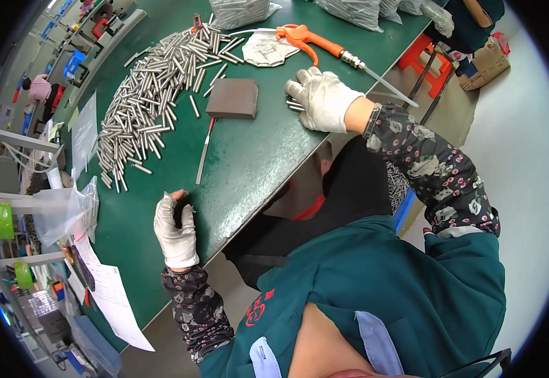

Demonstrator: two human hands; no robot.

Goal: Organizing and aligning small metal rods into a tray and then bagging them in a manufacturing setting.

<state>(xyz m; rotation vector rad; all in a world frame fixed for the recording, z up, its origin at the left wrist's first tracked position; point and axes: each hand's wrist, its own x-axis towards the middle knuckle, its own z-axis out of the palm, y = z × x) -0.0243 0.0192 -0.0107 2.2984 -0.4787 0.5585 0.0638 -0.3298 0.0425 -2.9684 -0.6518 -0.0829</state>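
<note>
My right hand (322, 101), in a white glove, is closed with its fingers curled down at the table's front edge. Ends of a few short metal pins (294, 105) stick out from under those fingers; the rest of them is hidden by the glove. My left hand (177, 232), also gloved with a bare fingertip showing, rests at the table's left front. Its thumb and fingers are curved apart, and nothing shows between them. Between the hands lie a brown rectangular block (232, 99) and a thin flat file (205, 151) with a red handle end.
A large heap of metal pins (155, 94) spreads over the green table (249, 157). Behind the block are an orange air blow gun (306, 39) and a folded white cloth (268, 49). Filled plastic bags (240, 11) stand at the back. Papers (114, 302) lie at left.
</note>
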